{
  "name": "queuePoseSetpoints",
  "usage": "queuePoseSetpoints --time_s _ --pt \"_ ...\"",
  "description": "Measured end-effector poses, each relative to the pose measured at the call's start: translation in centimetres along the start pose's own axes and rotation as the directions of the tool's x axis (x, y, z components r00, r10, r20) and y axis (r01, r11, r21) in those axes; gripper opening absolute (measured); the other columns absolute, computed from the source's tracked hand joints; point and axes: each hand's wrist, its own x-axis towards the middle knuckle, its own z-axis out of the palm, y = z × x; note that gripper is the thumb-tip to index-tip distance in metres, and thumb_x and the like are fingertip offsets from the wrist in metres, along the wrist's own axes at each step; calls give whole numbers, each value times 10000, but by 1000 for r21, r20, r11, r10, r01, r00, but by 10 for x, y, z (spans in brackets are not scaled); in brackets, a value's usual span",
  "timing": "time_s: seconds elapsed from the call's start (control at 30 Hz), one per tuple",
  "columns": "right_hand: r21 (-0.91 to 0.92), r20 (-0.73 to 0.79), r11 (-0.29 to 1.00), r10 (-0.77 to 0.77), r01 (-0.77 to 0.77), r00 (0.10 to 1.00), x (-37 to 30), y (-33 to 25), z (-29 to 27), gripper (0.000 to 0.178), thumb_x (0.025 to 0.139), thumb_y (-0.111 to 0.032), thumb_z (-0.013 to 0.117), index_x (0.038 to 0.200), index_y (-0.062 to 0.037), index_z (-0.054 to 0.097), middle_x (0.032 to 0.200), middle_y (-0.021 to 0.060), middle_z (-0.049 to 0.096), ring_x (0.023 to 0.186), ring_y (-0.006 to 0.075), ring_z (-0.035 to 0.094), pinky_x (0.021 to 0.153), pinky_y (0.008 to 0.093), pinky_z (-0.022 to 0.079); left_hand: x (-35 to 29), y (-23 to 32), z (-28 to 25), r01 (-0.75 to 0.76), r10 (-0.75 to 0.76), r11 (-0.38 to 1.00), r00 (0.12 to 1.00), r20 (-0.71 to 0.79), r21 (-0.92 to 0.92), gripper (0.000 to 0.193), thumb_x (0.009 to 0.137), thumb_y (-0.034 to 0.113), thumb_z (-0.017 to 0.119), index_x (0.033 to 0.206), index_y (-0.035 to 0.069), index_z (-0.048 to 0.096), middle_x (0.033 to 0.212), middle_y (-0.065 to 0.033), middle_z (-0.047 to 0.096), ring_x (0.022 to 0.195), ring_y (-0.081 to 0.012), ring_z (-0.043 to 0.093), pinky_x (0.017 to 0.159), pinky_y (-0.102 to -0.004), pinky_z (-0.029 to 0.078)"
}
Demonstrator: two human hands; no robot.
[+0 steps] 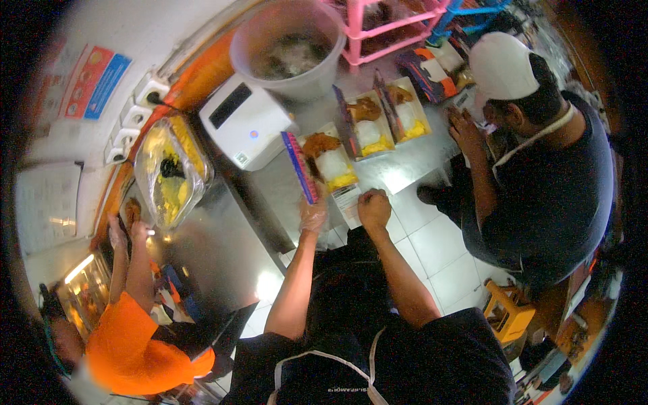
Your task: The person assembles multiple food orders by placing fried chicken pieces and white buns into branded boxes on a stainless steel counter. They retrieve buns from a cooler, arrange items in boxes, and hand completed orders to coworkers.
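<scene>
Before me an open cardboard meal box (299,165) has its blue and red lid raised on the left. In it lie fried chicken (320,144), a white portion that looks like wrapped rice (333,165) and yellow shredded food (341,181). My left hand (313,214), in a clear plastic glove, grips the box's near left corner. Bare and closed, my right hand (374,209) is beside the printed flap (347,205) at the box's near end. Whatever its fingers pinch is hidden. Two more filled meal boxes stand open just beyond, to the right.
A white label-printer-like machine (246,121) and a large translucent tub (290,77) stand behind. Left is a plastic-lined tray (169,177) of yellow food. A co-worker in a white cap (503,66) works at right; another in orange (135,347) reaches in at left. Pink racks (395,32) rise behind.
</scene>
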Motion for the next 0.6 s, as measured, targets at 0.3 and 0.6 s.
queuePoseSetpoints --time_s 0.3,0.6 --pt "258 -153 923 -253 286 955 -30 59 1 189 829 -84 635 996 6 627 929 152 621 866 326 595 793 417 485 -141 33 -29 133 -94 975 972 214 -176 544 950 285 615 1413 49 454 1301 -231 576 1204 -320 561 1031 -409 458" --pt "-92 357 792 -539 603 763 -167 124 3 155 772 1 582 924 -27 576 877 167 582 845 353 577 803 448 475 -372 -70 -79 310 -277 897 950 146 -313 422 989 324 572 1330 77 558 1158 -150 673 1031 -224 644 908 -336 507"
